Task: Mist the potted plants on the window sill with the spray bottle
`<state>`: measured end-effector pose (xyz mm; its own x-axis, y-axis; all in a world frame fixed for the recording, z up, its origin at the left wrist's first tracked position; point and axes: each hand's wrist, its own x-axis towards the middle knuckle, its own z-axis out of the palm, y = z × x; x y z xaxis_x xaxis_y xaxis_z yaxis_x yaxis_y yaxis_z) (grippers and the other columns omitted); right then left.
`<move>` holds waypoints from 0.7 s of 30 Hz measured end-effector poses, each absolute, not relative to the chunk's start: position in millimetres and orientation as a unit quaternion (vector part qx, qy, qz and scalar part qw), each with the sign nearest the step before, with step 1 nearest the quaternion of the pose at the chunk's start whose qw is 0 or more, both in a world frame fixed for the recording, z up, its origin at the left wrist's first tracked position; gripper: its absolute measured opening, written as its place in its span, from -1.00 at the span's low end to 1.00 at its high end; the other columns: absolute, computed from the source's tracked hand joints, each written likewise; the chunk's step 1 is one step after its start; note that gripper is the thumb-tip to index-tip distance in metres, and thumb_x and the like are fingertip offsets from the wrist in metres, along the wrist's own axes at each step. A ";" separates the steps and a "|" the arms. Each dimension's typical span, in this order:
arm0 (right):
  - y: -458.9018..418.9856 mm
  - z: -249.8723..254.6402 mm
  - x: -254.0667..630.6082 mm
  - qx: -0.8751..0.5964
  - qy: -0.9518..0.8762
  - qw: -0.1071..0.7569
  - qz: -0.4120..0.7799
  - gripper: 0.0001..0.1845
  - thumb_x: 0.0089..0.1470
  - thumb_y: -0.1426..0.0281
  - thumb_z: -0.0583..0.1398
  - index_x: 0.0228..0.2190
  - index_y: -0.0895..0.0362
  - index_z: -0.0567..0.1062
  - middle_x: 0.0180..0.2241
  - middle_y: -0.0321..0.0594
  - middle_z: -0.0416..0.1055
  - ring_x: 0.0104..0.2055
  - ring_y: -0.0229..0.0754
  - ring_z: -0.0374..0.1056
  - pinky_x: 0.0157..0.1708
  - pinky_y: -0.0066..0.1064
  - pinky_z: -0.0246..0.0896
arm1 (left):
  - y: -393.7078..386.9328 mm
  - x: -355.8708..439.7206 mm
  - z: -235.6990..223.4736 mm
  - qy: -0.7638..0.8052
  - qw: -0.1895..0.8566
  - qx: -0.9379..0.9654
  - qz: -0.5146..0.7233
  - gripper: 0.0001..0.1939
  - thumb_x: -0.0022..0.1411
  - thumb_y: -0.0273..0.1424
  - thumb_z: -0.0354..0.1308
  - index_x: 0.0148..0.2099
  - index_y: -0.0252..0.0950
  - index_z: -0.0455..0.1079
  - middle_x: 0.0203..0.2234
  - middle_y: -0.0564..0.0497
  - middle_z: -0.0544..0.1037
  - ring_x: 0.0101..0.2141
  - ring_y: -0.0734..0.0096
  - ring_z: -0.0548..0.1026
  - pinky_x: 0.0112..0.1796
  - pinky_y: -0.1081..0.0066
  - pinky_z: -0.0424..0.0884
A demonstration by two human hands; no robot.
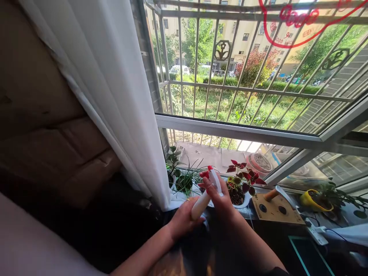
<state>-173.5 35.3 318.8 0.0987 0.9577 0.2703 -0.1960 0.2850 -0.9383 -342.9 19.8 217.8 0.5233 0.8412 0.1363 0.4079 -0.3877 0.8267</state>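
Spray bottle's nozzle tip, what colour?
Red: the nozzle tip shows in the head view, the only one here.

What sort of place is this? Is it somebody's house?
Probably a room in someone's home, by a window. A long white curtain hangs on the left, potted plants stand along the window, and metal bars show outside.

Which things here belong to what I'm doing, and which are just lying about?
In the job: white spray bottle, left hand, right hand; probably red-leaved potted plant, grassy potted plant.

Lying about: power strip, brown cardboard, teal-edged panel.
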 end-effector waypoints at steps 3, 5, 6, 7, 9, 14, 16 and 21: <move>29.8 314.2 -175.3 -0.374 -0.545 0.598 0.454 -0.56 0.16 0.12 0.40 0.03 -0.02 0.57 0.03 -0.09 0.51 0.07 0.05 0.49 -0.05 -0.10 0.64 | 15.6 -342.1 216.5 0.385 0.441 0.749 0.310 -0.49 0.20 -0.19 0.27 0.17 -0.19 0.43 0.01 -0.12 0.60 -0.03 0.07 0.54 0.07 0.09 0.49; 26.4 308.6 -173.5 -0.346 -0.586 0.582 0.445 -0.44 0.08 0.15 0.45 0.09 -0.04 0.54 0.11 -0.08 0.48 0.16 0.10 0.45 0.01 -0.06 0.61 | 10.1 -343.4 221.8 0.368 0.469 0.737 0.319 -0.56 0.18 -0.22 0.27 0.10 -0.18 0.45 -0.02 -0.10 0.61 -0.07 0.10 0.54 0.02 0.14 0.50; 24.2 305.5 -172.8 -0.339 -0.594 0.582 0.439 -0.39 0.06 0.17 0.46 0.12 -0.04 0.53 0.15 -0.07 0.46 0.19 0.12 0.43 0.04 -0.04 0.59 | 7.6 -343.3 224.8 0.359 0.482 0.733 0.317 -0.57 0.18 -0.22 0.26 0.09 -0.19 0.46 -0.03 -0.09 0.61 -0.08 0.11 0.54 0.00 0.15 0.51; 21.4 302.5 -172.6 -0.343 -0.593 0.587 0.432 -0.36 0.06 0.17 0.46 0.15 -0.04 0.51 0.18 -0.06 0.44 0.21 0.13 0.42 0.05 -0.04 0.58 | 5.5 -342.7 227.3 0.351 0.493 0.732 0.312 -0.58 0.17 -0.22 0.26 0.07 -0.21 0.46 -0.04 -0.10 0.61 -0.11 0.11 0.54 -0.03 0.15 0.52; 14.5 297.8 -173.3 -0.379 -0.569 0.599 0.417 -0.39 0.09 0.17 0.43 0.15 -0.03 0.51 0.18 -0.04 0.46 0.17 0.13 0.45 0.00 -0.07 0.58 | 3.6 -340.0 230.3 0.343 0.500 0.739 0.293 -0.57 0.13 -0.23 0.27 0.03 -0.25 0.47 -0.10 -0.11 0.61 -0.18 0.12 0.54 -0.11 0.14 0.54; 2.2 291.6 -172.9 -0.444 -0.501 0.601 0.436 -0.53 0.10 0.21 0.35 0.05 0.03 0.59 -0.26 -0.13 0.60 -0.29 -0.05 0.52 -0.35 -0.25 0.51 | 5.9 -336.9 234.2 0.320 0.465 0.796 0.219 -0.34 0.08 -0.28 0.32 0.26 -0.14 0.37 0.10 -0.09 0.56 0.06 0.00 0.51 0.14 0.04 0.47; 2.1 285.3 -168.5 -0.447 -0.491 0.597 0.449 -0.52 0.08 0.20 0.34 0.03 0.06 0.61 -0.38 -0.17 0.56 -0.39 -0.09 0.47 -0.45 -0.31 0.43 | 6.3 -342.2 240.4 0.316 0.446 0.822 0.159 -0.20 0.08 -0.28 0.40 0.36 -0.14 0.30 0.20 -0.14 0.50 0.16 -0.06 0.47 0.22 0.00 0.42; 3.5 250.8 -144.1 -0.478 -0.472 0.594 0.442 -0.50 0.07 0.12 0.36 0.01 0.07 0.63 -0.14 -0.02 0.62 -0.51 -0.20 0.37 -0.60 -0.35 0.34 | 13.2 -386.3 270.2 0.399 0.304 0.838 0.216 -0.46 0.37 -0.29 0.21 0.35 -0.21 0.36 0.28 -0.20 0.44 0.29 0.05 0.40 0.33 0.05 0.32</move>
